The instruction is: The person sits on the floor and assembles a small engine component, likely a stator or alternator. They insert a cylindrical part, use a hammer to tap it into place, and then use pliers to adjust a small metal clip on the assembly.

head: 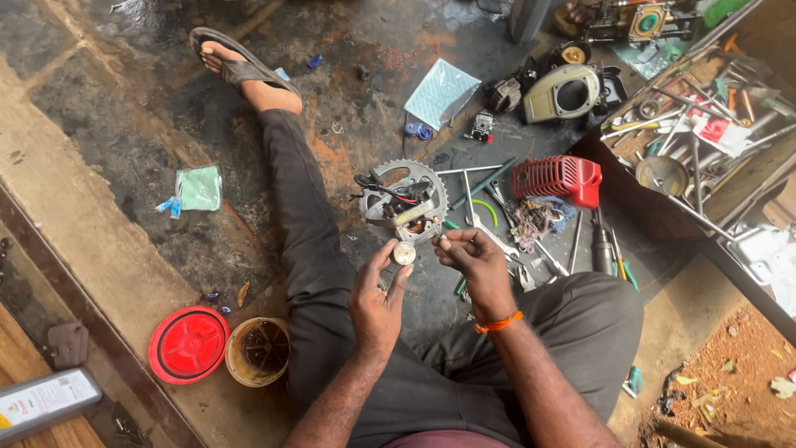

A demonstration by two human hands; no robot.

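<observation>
Where the left hand (377, 303) pinches a small round metal disc (404, 253) by its rim above the lap, the right hand (474, 257) nips a tiny part, too small to identify; beside a toothed flywheel (405, 202), the disc seems light, rigid, probably greasy, best gripped edgewise.

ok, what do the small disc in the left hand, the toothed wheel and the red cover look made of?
Small disc: likely metal, pale silvery-cream sheen; too small to be sure. Toothed wheel: cast metal by its look, dull grey, matte, with cut teeth around the rim. Red cover: seems moulded plastic, glossy even red with slotted vents. The left hand pinches the disc at its edge.
</observation>
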